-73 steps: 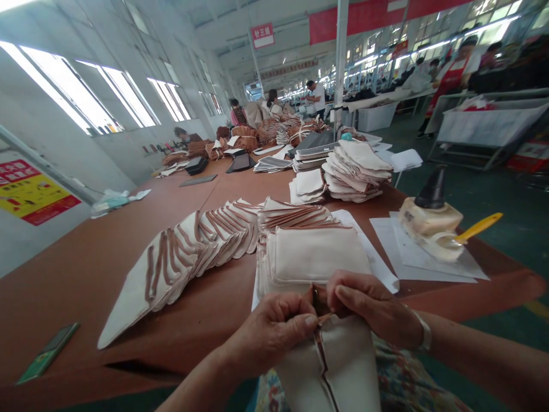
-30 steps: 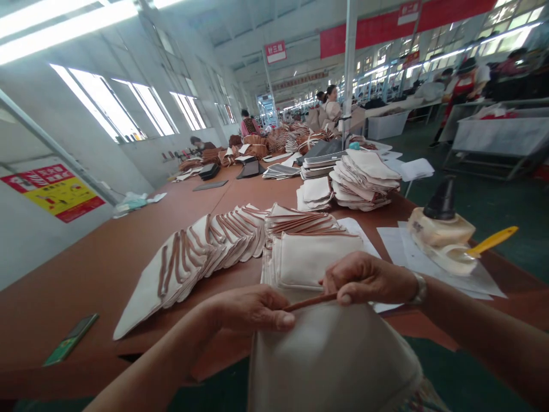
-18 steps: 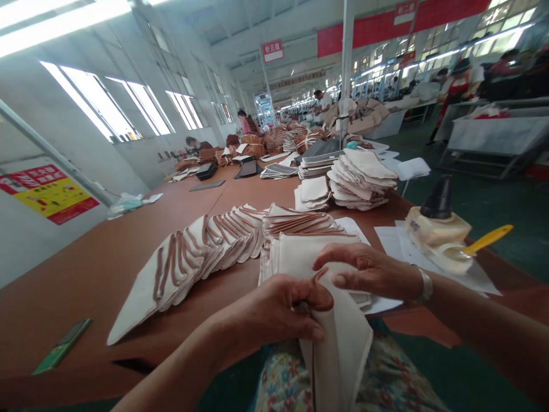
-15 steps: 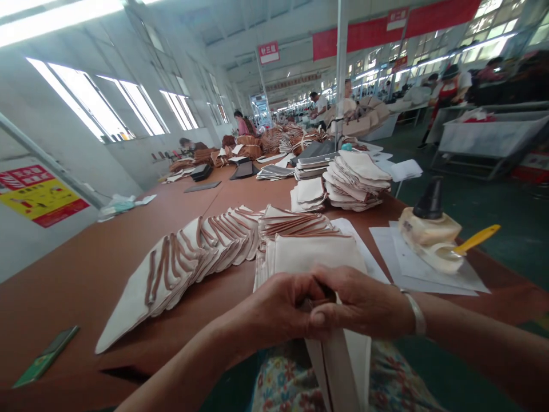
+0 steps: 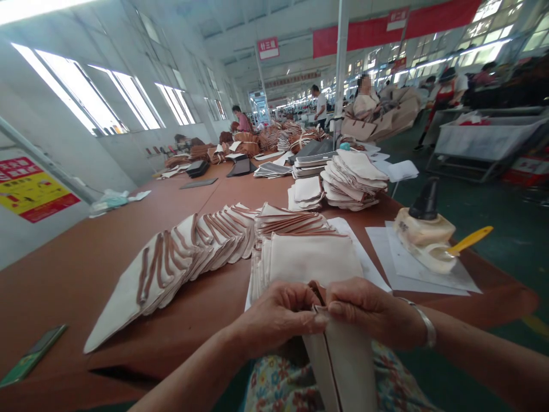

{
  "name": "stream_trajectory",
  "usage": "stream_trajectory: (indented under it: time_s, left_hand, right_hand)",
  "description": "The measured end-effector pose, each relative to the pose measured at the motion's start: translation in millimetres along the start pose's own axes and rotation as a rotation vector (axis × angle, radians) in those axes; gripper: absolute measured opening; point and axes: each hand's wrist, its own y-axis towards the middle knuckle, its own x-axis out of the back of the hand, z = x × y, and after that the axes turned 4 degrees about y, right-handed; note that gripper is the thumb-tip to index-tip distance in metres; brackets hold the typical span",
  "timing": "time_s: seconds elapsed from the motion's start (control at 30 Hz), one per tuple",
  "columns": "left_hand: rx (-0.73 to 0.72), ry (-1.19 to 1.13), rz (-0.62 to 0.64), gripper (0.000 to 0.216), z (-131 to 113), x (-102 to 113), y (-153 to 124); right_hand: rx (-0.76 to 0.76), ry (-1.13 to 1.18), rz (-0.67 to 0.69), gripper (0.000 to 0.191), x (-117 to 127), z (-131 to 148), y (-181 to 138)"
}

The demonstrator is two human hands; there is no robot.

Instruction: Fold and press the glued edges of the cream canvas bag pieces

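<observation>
Both hands pinch the top edge of a cream fabric piece that is folded and hangs down over my lap. My left hand is closed on its brown-trimmed edge, and my right hand grips the same edge right beside it, thumbs almost touching. A silver bracelet sits on the right wrist. Just beyond the hands lies a stack of cream fabric pieces at the table's near edge. A fanned row of similar pieces with brown strips spreads to the left.
On the brown table, a glue pot with a yellow-handled brush stands on white paper at right. More fabric stacks lie farther back. A green phone rests near left. Other people work in the distance.
The fabric piece was held spread wide, then folded in half; both hands have come together at its top edge and lowered toward my lap.
</observation>
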Motion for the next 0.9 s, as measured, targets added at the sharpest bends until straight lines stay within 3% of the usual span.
stream_trajectory:
  time_s: [0.33, 0.5, 0.6, 0.77, 0.9]
  left_hand:
    - [0.009, 0.069, -0.075, 0.029, -1.6, -5.4, -5.0]
    - [-0.086, 0.402, -0.056, 0.03, -3.3, -4.4, 0.0]
    - [-0.112, 0.563, -0.081, 0.027, -2.5, -3.5, 3.1]
    - [-0.186, 0.814, -0.119, 0.014, -2.9, -4.4, 2.3]
    - [-0.351, 1.199, -0.16, 0.02, -2.6, -10.4, -1.7]
  right_hand:
    - [0.01, -0.306, -0.032, 0.016, -2.8, 11.6, -4.3]
    - [-0.078, -0.061, -0.068, 0.026, -1.1, 19.0, -1.4]
    - [-0.111, 0.07, -0.087, 0.023, -1.2, 17.9, 0.0]
    - [-0.159, 0.116, -0.156, 0.012, -6.7, 12.7, -1.1]
    - [-0.267, 0.092, -0.215, 0.01, -9.8, 7.3, -3.5]
